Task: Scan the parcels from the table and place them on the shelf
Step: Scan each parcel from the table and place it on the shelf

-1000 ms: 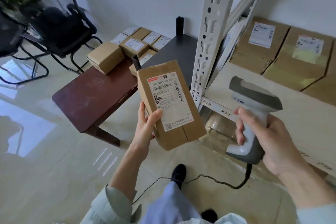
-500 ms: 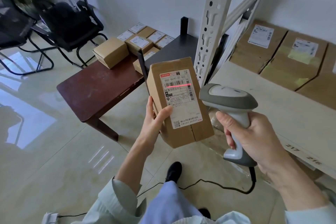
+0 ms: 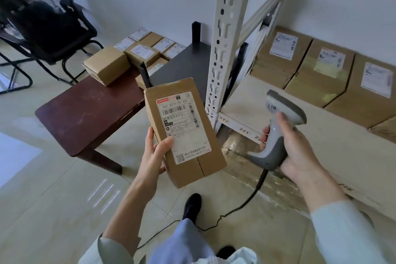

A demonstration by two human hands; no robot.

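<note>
The left hand (image 3: 155, 154) holds a tall brown cardboard parcel with a white shipping label (image 3: 184, 130) upright and tilted a little, label face turned up toward the camera, presumably so the barcode lies open to the reader; the thumb lies across the lower left corner of the label and the other fingers (image 3: 149, 135) wrap behind the box's left edge, so the fingers are clamped on the parcel with the bulk of it standing above them. The right hand (image 3: 293, 148) grips a grey and white corded handheld barcode scanner (image 3: 278, 128) by its handle, fingers closed round it, index finger near the trigger; the scanner's head rises above the fingers and points away toward the shelf rather than at the label, and no scan line shows on the parcel, so I judge the reading done and the parcel ready for shelving. Both forearms reach forward and slightly upward, wrists cocked, the 2 hands well apart. Beyond the left fingers stands the dark red wooden table (image 3: 85, 113) with several small labelled cardboard boxes (image 3: 132, 55) waiting; beyond the right fingers the pale shelf board of a white metal rack (image 3: 289, 120) carries 3 large cartons (image 3: 321, 75), with bare board in front of them.
</note>
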